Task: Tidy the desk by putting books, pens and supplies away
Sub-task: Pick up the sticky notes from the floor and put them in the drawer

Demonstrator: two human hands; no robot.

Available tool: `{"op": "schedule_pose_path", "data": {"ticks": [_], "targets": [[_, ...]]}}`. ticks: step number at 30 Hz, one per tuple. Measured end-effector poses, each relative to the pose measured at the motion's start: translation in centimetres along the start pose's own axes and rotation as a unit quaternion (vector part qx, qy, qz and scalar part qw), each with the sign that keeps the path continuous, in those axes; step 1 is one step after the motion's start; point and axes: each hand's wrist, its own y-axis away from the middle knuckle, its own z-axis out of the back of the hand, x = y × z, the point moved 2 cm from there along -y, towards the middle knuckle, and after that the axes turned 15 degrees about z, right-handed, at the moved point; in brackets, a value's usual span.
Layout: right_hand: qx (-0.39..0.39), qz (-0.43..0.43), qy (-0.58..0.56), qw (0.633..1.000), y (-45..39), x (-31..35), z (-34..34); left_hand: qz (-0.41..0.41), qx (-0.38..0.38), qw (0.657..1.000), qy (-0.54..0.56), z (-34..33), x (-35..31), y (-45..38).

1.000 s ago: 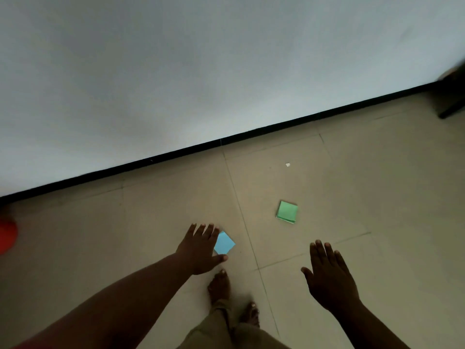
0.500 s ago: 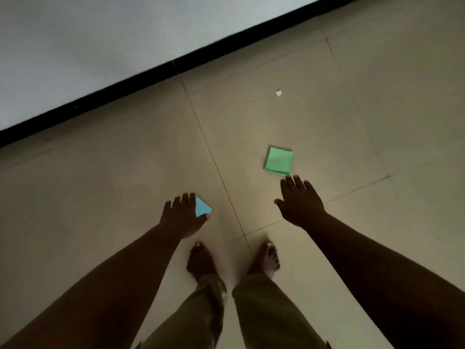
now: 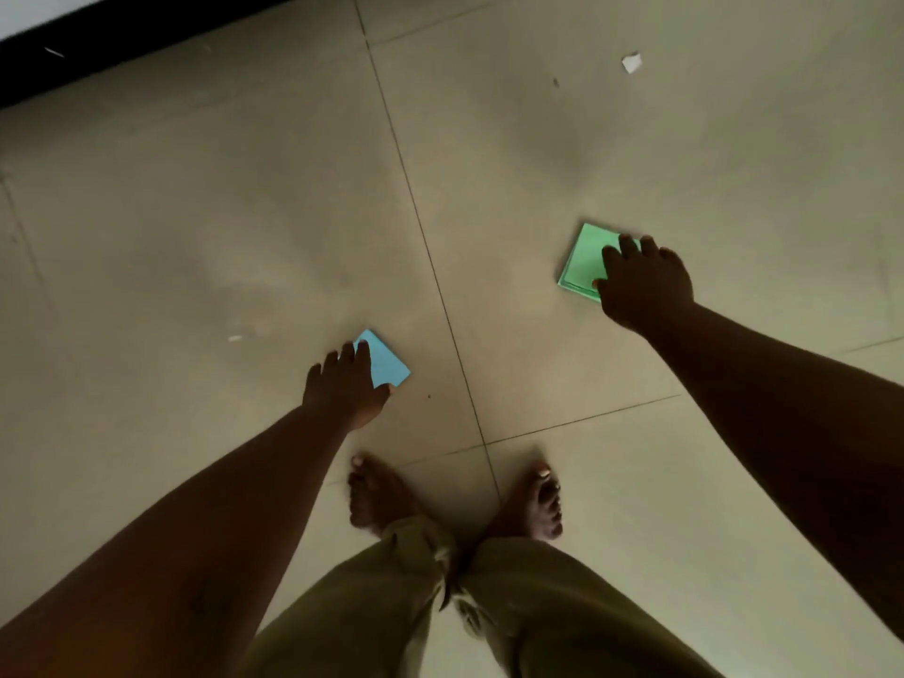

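Left hand [image 3: 345,389] gripping blue pad [image 3: 386,362], thumb beneath, fingers on top. Right hand [image 3: 645,283] over green pad [image 3: 584,261] on tile floor [image 3: 220,212]; hold unclear. Paper scrap [image 3: 631,62] beyond fingertips. Black baseboard [image 3: 98,56] farther.

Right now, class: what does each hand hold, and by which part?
The left hand holds the blue note pad by its near-left edge. The right hand lies over the green note pad's right side; whether it grips cannot be told.
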Motion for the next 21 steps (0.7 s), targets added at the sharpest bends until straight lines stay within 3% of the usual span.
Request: {"op": "schedule_pose_path", "data": {"ticks": [6,13,18,21], "targets": [[-0.019,-0.061,-0.047,0.997,-2.9,-0.2,-1.3,0.048,0.03,0.998,0.042,-2.8,0.8,-1.2],[-0.027,-0.072,-0.072,0.994,-4.1,-0.3,-2.5,0.075,-0.005,0.988,0.132,-3.3,0.2,-2.3],[-0.06,-0.137,-0.039,0.988,-3.0,-0.2,-1.7,0.1,-0.067,0.99,0.068,-3.4,-0.1,-2.3],[-0.052,-0.144,-0.024,0.988,-1.9,-0.6,-1.3,0.123,-0.037,0.982,0.135,-3.4,-0.4,-2.3]]}}
